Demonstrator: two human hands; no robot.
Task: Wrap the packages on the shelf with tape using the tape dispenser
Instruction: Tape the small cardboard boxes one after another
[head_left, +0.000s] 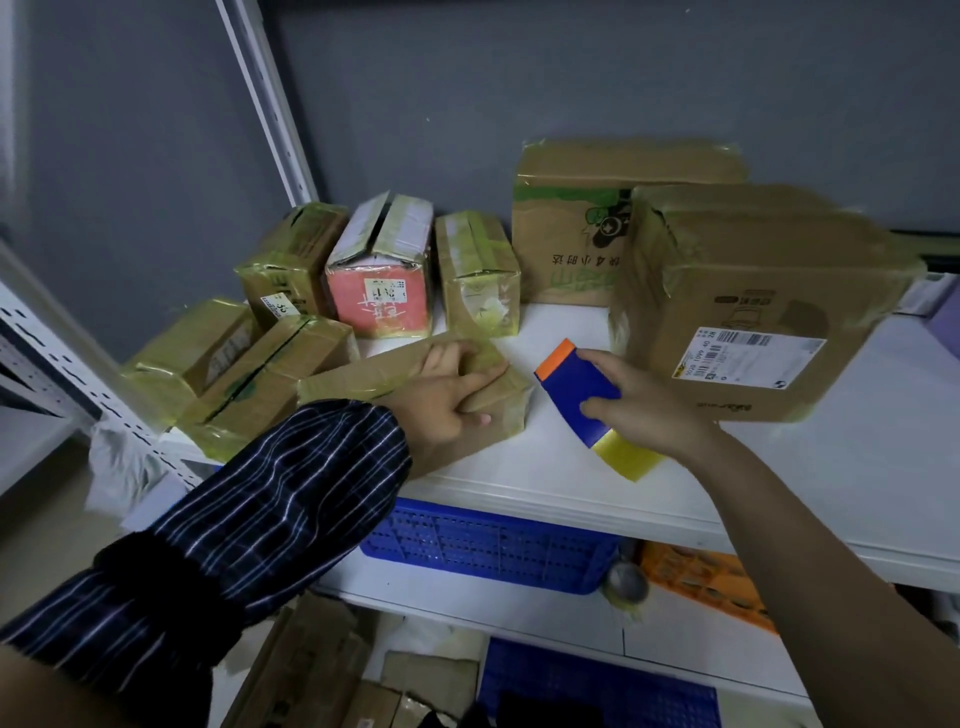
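My left hand (445, 397) reaches in from a dark striped sleeve (291, 493) and grips the flat package (358, 382): fingers are hooked over its far top edge, the forefinger lies along the top and the thumb presses the near face. My right hand (641, 402), on a bare forearm, is wrapped round the tape dispenser (574, 382), which it holds just above the shelf (805, 467), orange edge pointing away from me. The dispenser is blue, and a short strip of yellowish tape (628, 460) trails from its near end. The flat package is brown card already glossy with tape, and it lies near the shelf's front edge. Just right of the dispenser stands a large labelled box (753, 332); smaller taped packages (379, 270) crowd the back left. Bare white shelf shows between the flat package and the large box, and along the front right.
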